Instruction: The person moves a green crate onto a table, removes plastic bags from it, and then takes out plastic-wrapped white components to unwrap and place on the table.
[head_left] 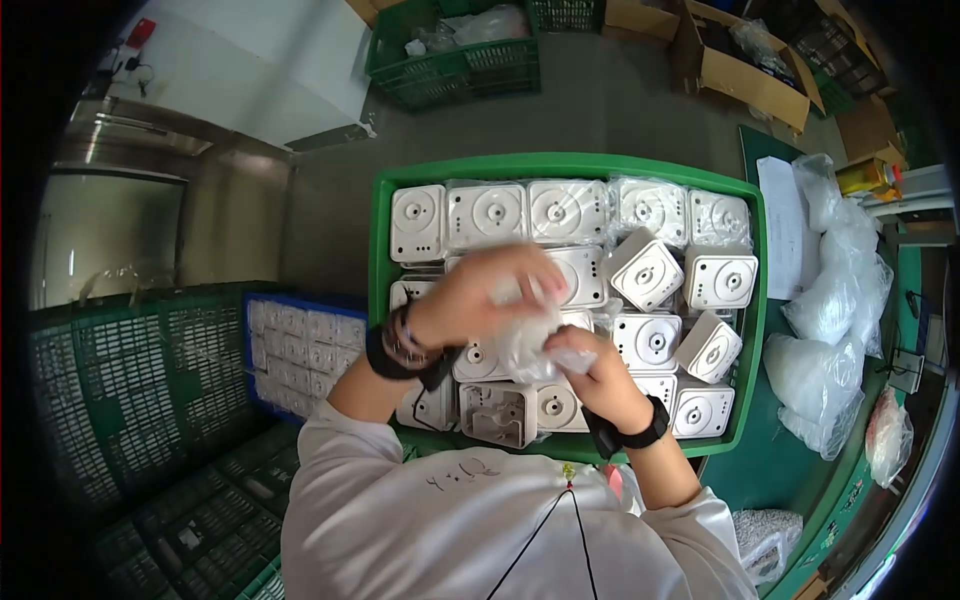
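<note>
Both hands are over a green crate filled with rows of white plastic housings, each with a round centre. Between them is a crumpled clear plastic bag. My right hand pinches the bag's edge between thumb and fingers. From the left, my left hand curls its fingers over the upper part of the bag, slightly blurred by motion. Whether the bag contains anything cannot be made out. Below the hands lies an open housing with its inside showing. Some housings, such as a tilted one, sit askew; back-row ones are wrapped in clear film.
Right of the crate, a green work surface bears a heap of clear bags and a white sheet. A blue crate of smaller white parts and dark green crates stand left. Another green crate and a cardboard box are behind.
</note>
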